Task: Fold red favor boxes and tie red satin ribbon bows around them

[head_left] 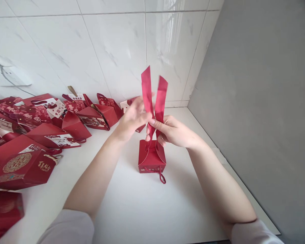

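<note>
In the head view, a small red gift box (151, 160) sits on the white tabletop (134, 210), directly below the two hands and apart from their fingers. A red satin ribbon (161, 96) passes through its folded top and rises between the hands, its two slanted ends standing up above the knuckles. The right hand (177, 131) has its thumb closed over the ribbon against curled fingers, so the pinch lies a little above the box's top. The left hand (134, 117) is blurred, its thumb meeting the ribbon near the right thumb and its other fingers loosely bent behind; whether it grips the ribbon cannot be told. A twisted red cord handle (162, 177) hangs on the box's near face, its loop drooping onto the tabletop.

To the left, well apart from the small box, red gift boxes (27, 162) with white printed labels crowd together. Behind them are a marbled tile wall (117, 51) and a white socket panel (15, 76).
</note>
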`<state>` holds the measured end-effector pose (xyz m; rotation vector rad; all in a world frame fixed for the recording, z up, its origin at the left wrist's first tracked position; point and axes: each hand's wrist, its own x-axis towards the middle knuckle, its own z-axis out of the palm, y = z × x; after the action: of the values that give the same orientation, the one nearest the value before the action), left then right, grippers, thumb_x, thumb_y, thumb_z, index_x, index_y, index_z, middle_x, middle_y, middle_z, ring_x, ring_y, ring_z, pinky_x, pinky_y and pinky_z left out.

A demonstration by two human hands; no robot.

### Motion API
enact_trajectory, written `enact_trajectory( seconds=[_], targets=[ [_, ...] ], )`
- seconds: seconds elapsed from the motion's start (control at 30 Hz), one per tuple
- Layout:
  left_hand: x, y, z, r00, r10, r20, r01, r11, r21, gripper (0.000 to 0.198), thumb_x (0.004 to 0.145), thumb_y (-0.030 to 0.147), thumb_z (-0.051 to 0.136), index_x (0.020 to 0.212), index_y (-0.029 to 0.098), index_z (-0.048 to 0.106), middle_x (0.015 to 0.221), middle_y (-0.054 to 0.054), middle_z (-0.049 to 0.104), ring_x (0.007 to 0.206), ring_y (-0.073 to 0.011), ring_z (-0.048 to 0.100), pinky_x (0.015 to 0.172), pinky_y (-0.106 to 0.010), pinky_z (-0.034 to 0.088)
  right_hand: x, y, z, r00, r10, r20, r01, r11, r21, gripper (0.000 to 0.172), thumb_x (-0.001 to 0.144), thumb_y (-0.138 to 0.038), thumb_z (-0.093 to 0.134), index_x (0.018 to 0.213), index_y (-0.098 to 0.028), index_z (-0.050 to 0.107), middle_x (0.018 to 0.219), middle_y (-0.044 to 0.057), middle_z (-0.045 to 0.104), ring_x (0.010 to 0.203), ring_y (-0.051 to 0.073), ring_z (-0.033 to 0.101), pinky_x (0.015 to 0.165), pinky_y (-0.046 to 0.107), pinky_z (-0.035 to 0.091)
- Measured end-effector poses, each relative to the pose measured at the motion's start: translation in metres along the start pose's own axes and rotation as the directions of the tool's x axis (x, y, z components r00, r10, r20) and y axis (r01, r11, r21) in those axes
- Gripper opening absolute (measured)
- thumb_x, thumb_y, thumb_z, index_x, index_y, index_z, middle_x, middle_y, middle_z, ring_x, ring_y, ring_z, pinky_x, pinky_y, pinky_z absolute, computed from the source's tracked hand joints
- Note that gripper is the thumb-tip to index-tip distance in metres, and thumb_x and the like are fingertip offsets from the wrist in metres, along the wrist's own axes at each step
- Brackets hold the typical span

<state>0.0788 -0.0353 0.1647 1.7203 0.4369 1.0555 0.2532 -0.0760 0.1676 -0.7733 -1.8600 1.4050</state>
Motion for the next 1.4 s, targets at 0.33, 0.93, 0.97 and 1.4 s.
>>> enact_trajectory(
  seconds=[0.33,0.93,0.97,1.4],
  targets=[
    [-0.056,-0.048,0.015,0.954,-0.134,0.268,0.092,0.983,0.161,0.044,0.07,0.02,0.08,0.108,0.02,0.058,0.118,-0.011,0.063,0.117,-0.0269,0.058,0.102,-0.043,0.047,0.004,0.004,0.002,0.996,0.067,-0.051,-0.068,0.998,-0.015,0.046,0.096,-0.051,0.043,0.065,-0.018,0.05,0.048,-0.004,0.048,0.039,0.007,0.044,0.04,0.02,0.039],
    [-0.064,-0.079,0.022,0.971,-0.226,0.073,0.227,0.974,0.002,0.021,0.093,0.039,0.051,0.095,0.017,0.053,0.101,-0.01,0.069,0.101,-0.0223,0.062,0.094,-0.041,0.045,-0.002,0.007,-0.019,0.989,0.097,-0.115,-0.105,0.992,-0.065,0.045,0.095,-0.051,0.046,0.065,-0.018,0.051,0.051,-0.001,0.055,0.042,0.008,0.051,0.042,0.02,0.043],
    [-0.063,-0.078,0.022,0.969,-0.235,0.07,0.233,0.972,0.035,0.023,0.093,0.039,0.051,0.093,0.017,0.055,0.101,-0.01,0.069,0.102,-0.0226,0.062,0.096,-0.042,0.044,-0.002,0.007,-0.019,0.989,0.093,-0.114,-0.1,0.993,-0.062,0.045,0.095,-0.051,0.046,0.066,-0.018,0.051,0.052,-0.001,0.056,0.042,0.008,0.051,0.042,0.02,0.042],
    [-0.06,-0.076,0.016,0.972,-0.199,0.126,0.172,0.966,0.194,0.024,0.082,0.031,0.07,0.094,0.014,0.057,0.101,-0.012,0.069,0.1,-0.0227,0.062,0.097,-0.042,0.042,-0.005,0.0,-0.02,0.983,0.138,-0.118,-0.145,0.988,-0.047,0.041,0.096,-0.046,0.047,0.068,-0.017,0.054,0.057,0.002,0.063,0.044,0.009,0.056,0.044,0.022,0.046]
  ],
)
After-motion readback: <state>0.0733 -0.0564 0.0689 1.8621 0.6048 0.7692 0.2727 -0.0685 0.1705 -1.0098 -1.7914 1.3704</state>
